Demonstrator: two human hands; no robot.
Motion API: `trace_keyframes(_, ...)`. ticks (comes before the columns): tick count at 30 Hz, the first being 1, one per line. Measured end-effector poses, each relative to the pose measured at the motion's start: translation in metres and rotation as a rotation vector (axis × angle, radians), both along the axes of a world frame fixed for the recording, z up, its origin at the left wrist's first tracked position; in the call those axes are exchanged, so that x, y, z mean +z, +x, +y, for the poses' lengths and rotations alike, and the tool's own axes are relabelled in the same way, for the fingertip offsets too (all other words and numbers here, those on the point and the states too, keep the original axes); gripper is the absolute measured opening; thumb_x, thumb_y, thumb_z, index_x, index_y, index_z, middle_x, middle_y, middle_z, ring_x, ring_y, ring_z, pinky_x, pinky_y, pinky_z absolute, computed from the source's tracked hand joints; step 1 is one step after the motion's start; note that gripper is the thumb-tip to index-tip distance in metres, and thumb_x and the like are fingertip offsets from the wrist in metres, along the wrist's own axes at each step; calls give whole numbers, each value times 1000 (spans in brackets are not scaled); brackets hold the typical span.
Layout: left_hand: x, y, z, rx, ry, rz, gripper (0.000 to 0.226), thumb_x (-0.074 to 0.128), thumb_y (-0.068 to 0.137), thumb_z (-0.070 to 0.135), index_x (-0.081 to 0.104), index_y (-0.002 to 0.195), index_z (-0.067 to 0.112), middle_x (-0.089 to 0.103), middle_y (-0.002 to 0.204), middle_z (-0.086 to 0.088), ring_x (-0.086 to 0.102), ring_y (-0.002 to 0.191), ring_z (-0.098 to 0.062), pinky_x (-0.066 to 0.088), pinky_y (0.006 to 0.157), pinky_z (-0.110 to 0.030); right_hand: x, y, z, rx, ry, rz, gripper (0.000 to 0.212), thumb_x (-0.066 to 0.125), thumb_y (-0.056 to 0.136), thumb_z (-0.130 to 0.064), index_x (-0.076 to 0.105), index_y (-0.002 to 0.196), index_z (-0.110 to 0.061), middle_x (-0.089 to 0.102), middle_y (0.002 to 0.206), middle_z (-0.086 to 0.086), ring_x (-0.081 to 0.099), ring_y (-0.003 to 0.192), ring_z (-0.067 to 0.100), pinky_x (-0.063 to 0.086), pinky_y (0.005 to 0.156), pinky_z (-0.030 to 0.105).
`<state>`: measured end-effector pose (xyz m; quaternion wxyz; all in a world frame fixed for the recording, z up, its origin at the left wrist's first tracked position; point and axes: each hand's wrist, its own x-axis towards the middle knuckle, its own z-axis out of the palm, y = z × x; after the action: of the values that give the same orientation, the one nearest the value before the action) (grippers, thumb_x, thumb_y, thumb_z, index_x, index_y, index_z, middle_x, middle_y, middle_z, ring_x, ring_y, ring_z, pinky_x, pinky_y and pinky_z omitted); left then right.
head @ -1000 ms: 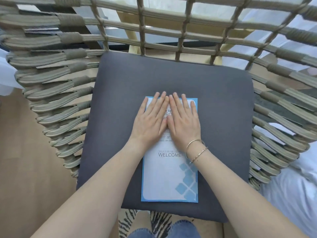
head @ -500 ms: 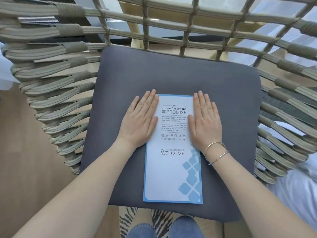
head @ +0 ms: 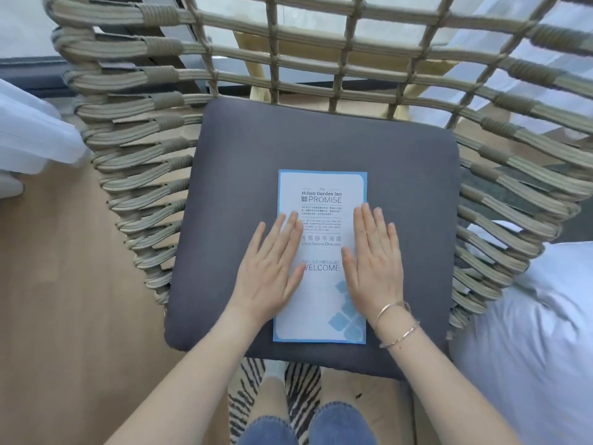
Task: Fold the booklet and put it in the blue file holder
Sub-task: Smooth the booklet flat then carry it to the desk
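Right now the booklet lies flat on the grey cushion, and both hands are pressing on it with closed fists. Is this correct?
Not quite. In the head view the left hand and right hand lie open, palms down with fingers extended, not as fists. The booklet does lie flat on the grey cushion.

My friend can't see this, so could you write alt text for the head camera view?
Two bare hands, left hand and right hand, press flat on either side of a blue-bordered booklet lying closed on a grey seat cushion of a woven rope chair.
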<state>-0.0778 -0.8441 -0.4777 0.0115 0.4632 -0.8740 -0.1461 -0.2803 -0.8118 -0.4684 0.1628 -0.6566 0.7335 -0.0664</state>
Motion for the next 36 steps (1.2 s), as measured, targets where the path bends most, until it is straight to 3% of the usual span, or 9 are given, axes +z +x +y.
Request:
trace_keyframes(7, -29, -10, 88, -2, 23, 11, 57, 23, 103, 28, 15, 154, 4, 16, 162, -12, 16, 150, -27, 11, 122, -47, -32, 46, 74, 103, 81, 7, 57, 30, 100, -27, 29, 152, -4, 27, 161, 9, 23, 149, 28, 17, 120, 48)
trace_keyframes(11, -49, -14, 92, -9, 22, -25, 56, 25, 101, 25, 19, 152, 3, 19, 160, -12, 21, 148, -29, 16, 120, -46, -54, 52, 76, 140, 82, 108, 57, 26, 101, -30, 25, 153, -7, 21, 161, 6, 16, 150, 25, 11, 122, 45)
trace_keyframes(15, -52, -6, 90, 4, 15, 3, 59, 30, 100, 31, 25, 151, 2, 22, 159, -12, 23, 148, -26, 17, 120, -44, -56, 39, 81, 143, 49, 101, 60, 31, 99, -33, 26, 154, -8, 23, 161, 6, 21, 149, 24, 12, 122, 42)
trace_keyframes(25, -55, 31, 86, 54, 31, -62, 66, 31, 99, 37, 18, 153, 2, 16, 161, -12, 16, 150, -24, 10, 123, -42, -57, 2, 94, 121, 62, 117, 66, 37, 97, -37, 22, 156, -11, 23, 162, 4, 20, 150, 27, 5, 123, 37)
trace_keyframes(32, -13, 22, 78, 60, 177, -131, 65, 31, 97, 33, 22, 151, -3, 22, 160, -19, 25, 148, -32, 25, 118, -52, -16, 2, 84, 113, 155, 20, 63, 45, 96, -34, 31, 154, -12, 30, 161, 10, 28, 148, 33, 24, 119, 45)
trace_keyframes(36, 23, 14, 64, 192, 262, -14, 71, 58, 92, 26, 27, 150, -2, 27, 157, -24, 29, 145, -38, 31, 116, -49, 17, -3, 68, -69, 142, -97, 67, 62, 92, -29, 35, 153, -20, 32, 160, 12, 35, 143, 34, 36, 109, 48)
